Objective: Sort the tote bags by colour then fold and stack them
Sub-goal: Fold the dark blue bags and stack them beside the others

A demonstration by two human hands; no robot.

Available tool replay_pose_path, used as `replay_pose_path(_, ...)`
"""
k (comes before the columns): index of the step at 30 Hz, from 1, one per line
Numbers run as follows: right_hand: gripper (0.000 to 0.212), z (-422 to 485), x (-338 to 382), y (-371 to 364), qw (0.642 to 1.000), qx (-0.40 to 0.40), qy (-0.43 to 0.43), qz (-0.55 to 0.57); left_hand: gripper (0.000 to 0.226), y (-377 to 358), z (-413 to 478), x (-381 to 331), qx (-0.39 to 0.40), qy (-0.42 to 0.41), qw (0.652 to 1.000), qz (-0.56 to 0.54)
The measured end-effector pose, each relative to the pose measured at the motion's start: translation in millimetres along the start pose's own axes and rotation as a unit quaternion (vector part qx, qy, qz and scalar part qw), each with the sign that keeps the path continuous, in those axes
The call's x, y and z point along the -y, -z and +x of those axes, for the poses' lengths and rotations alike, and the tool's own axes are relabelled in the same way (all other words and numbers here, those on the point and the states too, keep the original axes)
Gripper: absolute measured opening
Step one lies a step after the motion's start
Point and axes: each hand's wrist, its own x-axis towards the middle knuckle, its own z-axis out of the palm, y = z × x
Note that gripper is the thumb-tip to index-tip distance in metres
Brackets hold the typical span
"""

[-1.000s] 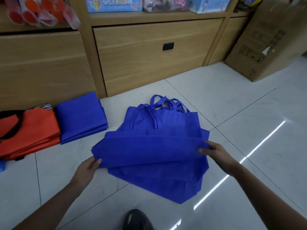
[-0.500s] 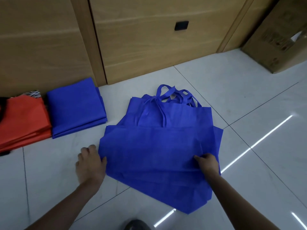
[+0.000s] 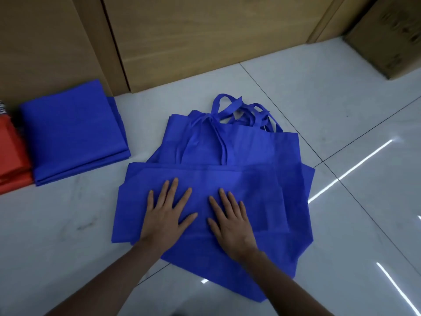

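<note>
My left hand (image 3: 165,216) lies flat, palm down and fingers spread, on the folded-over flap of the top blue tote bag (image 3: 227,185); my right hand (image 3: 231,221) lies just beside it in the same way, fingers a little closer together. Neither hand grips anything: both are open and pressing on the cloth. The bag sits on a loose pile of blue bags (image 3: 284,247) in the middle of the white tiled floor (image 3: 341,99), its near half turned up over its far half so the fold edge runs straight across above my fingertips. Beyond that edge the handles (image 3: 227,110) bunch together in a tangle of loops (I cannot count how many bags are in the pile, only that several layers show at the corners and lower edge).

To the left, well apart from the pile, is one neat stack of folded blue bags (image 3: 70,133); three or so layers show at its near edge. Touching its left side is one stack of folded orange bags (image 3: 11,160), cut off by the frame, with a scrap of black-and-white pattern (image 3: 1,108) behind it. Wooden cabinet fronts (image 3: 205,30) run along the back, and one cardboard box (image 3: 391,35) stands at the far right corner. Nothing lies between my hands and the folded stacks but bare tile.
</note>
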Motion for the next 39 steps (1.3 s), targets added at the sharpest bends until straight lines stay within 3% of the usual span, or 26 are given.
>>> replay_pose_path(4,0.04,27.0,-11.0,14.0,0.996,-0.028,-0.027,0.083,0.067,6.3,1.1,9.2,-0.031,-0.005,0.998,-0.051)
replay_pose_path(8,0.039,105.9,-20.8,47.9,0.957,-0.063,-0.189,0.211,0.067,13.9,-0.8,26.8,-0.055,-0.023,0.997,-0.046)
replay_pose_path(11,0.054,156.3,-20.0,59.9,0.924,-0.009,-0.264,0.278,0.067,10.4,-2.3,34.0,-0.024,-0.017,0.999,-0.021)
replay_pose_path(14,0.051,181.7,-13.9,61.7,0.856,0.064,-0.309,0.409,0.064,7.6,-4.2,36.0,0.002,-0.024,1.0,-0.014)
replay_pose_path(15,0.044,187.0,-11.4,63.9,0.844,0.067,-0.31,0.431,0.064,7.6,-4.8,36.5,0.004,-0.026,1.0,-0.01)
replay_pose_path(18,0.016,194.6,-5.3,78.3,0.857,0.011,-0.249,0.451,0.064,6.6,-5.3,37.9,0.003,-0.032,0.999,-0.003)
replay_pose_path(21,0.034,174.2,4.8,101.1,0.855,-0.038,-0.167,0.49,0.064,6.0,-4.3,38.7,-0.001,-0.027,1.0,-0.006)
replay_pose_path(23,0.049,142.3,10.8,107.7,0.899,-0.067,-0.091,0.422,0.063,7.0,-4.1,39.2,-0.005,-0.024,1.0,-0.009)
replay_pose_path(26,0.055,82.8,10.6,90.1,0.975,-0.091,0.048,0.198,0.062,10.2,-4.2,40.6,0.0,-0.028,0.999,-0.022)
replay_pose_path(30,0.046,9.5,16.3,44.2,0.987,-0.065,0.112,0.094,0.063,13.9,-3.9,40.5,0.011,-0.028,0.999,-0.02)
replay_pose_path(36,0.056,-32.3,52.8,15.1,0.999,-0.002,0.012,-0.035,0.073,20.9,-4.7,34.9,0.039,-0.011,0.998,-0.046)
replay_pose_path(39,0.051,-19.0,57.7,8.0,0.996,-0.031,0.032,-0.077,0.056,30.3,-1.3,34.7,0.038,0.01,0.993,-0.112)
